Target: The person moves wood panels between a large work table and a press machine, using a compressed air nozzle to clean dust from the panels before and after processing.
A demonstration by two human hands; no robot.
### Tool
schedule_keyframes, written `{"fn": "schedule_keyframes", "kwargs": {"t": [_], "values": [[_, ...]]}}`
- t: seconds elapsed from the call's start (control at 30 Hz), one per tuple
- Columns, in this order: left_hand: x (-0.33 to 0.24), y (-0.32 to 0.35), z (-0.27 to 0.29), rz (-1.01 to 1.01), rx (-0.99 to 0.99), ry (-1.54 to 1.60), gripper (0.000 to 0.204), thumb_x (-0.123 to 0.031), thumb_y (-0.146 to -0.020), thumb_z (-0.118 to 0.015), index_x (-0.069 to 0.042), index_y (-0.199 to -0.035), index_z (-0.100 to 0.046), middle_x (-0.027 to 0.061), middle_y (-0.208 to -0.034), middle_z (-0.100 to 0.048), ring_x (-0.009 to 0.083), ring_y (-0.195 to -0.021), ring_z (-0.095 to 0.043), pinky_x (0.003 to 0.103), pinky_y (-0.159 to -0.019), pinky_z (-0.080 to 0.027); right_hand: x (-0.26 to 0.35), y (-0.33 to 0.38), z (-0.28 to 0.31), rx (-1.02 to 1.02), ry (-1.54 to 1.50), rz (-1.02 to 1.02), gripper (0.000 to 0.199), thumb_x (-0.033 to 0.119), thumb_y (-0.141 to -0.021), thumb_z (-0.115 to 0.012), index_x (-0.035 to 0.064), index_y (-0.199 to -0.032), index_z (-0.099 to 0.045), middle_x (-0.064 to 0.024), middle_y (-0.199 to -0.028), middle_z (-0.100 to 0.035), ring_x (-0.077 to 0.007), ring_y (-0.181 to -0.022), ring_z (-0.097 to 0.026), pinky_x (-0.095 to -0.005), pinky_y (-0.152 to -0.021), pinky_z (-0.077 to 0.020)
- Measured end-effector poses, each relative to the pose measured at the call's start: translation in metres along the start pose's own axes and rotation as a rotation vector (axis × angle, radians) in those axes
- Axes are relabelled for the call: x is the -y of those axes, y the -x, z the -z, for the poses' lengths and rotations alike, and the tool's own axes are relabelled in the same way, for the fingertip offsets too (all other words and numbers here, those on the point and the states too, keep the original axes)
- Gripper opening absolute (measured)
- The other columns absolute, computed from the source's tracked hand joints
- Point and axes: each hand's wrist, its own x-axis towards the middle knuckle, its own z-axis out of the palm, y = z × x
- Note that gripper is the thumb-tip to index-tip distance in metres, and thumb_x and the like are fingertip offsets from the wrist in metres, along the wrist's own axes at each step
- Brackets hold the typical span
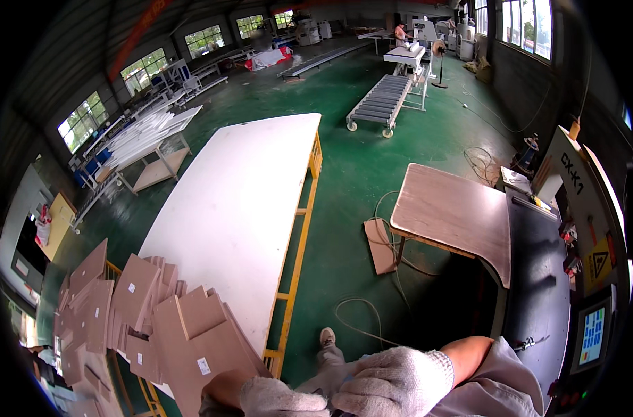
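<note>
Both hands wear off-white knit gloves and meet low in front of my body, at the bottom edge of the head view. My left hand (281, 401) has its fingers curled inward, partly cut off by the edge. Close against it is my right hand (397, 383), its fingers bent down and pressed together. Whatever lies between them is hidden, apart from a small dark bit at the lower edge. Nearest to the left forearm are stacked brown boards (215, 351), several with small white labels. To the right of my right arm runs a black machine table (535, 285).
A long white panel (240, 181) rests on a yellow frame (293, 278). On the right stand a brown-topped table (462, 201) and a lit control screen (593, 337). A loose cable (358, 302) crosses the green floor. Farther off are a roller conveyor (382, 97) and a person (400, 33).
</note>
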Motion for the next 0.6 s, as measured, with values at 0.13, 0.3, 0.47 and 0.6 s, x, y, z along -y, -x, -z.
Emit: {"fn": "schedule_keyframes", "kwargs": {"t": [0.13, 0.3, 0.47, 0.6], "values": [[0.065, 0.020, 0.071, -0.095, 0.252, 0.131, 0.026, -0.014, -0.082, -0.072, -0.005, -0.104, -0.063, 0.0168, -0.101, -0.070, 0.0328, -0.082, -0.070, 0.049, -0.060, -0.063, -0.065, -0.034, -0.029, -0.014, -0.097, -0.094, 0.034, 0.028, -0.089, -0.076, -0.0008, -0.105, -0.068, -0.0179, -0.106, -0.073, -0.0299, -0.080, -0.074, -0.0410, -0.067, -0.0602], [0.139, 0.042, 0.123, -0.261, 0.293, 0.214, 0.022, -0.015, -0.085, -0.067, -0.008, -0.106, -0.062, 0.0134, -0.098, -0.067, 0.0314, -0.078, -0.067, 0.047, -0.054, -0.056, -0.128, -0.083, -0.040, 0.004, 0.041, -0.079, 0.030, 0.025, -0.087, -0.072, -0.0009, -0.103, -0.069, -0.0176, -0.105, -0.073, -0.0276, -0.074, -0.070, -0.0399, -0.062, -0.0570], [0.188, 0.051, 0.136, -0.300, 0.127, -0.093, 0.022, -0.020, -0.085, -0.068, -0.014, -0.105, -0.061, 0.0085, -0.089, -0.060, 0.0275, -0.070, -0.060, 0.043, -0.050, -0.045, -0.174, -0.107, -0.035, -0.314, 0.431, 0.052, 0.030, 0.011, -0.087, -0.071, -0.0067, -0.110, -0.069, -0.0170, -0.093, -0.075, -0.0273, -0.070, -0.070, -0.0413, -0.062, -0.0578], [0.215, 0.068, 0.141, -0.106, 0.146, -0.137, 0.021, -0.021, -0.085, -0.069, -0.016, -0.103, -0.061, 0.0060, -0.087, -0.058, 0.0249, -0.068, -0.058, 0.040, -0.051, -0.043, -0.209, -0.110, -0.028, -0.372, 0.526, 0.138, 0.020, -0.001, -0.082, -0.069, -0.0083, -0.101, -0.070, -0.0180, -0.083, -0.073, -0.0275, -0.067, -0.070, -0.0427, -0.063, -0.0590]]}}
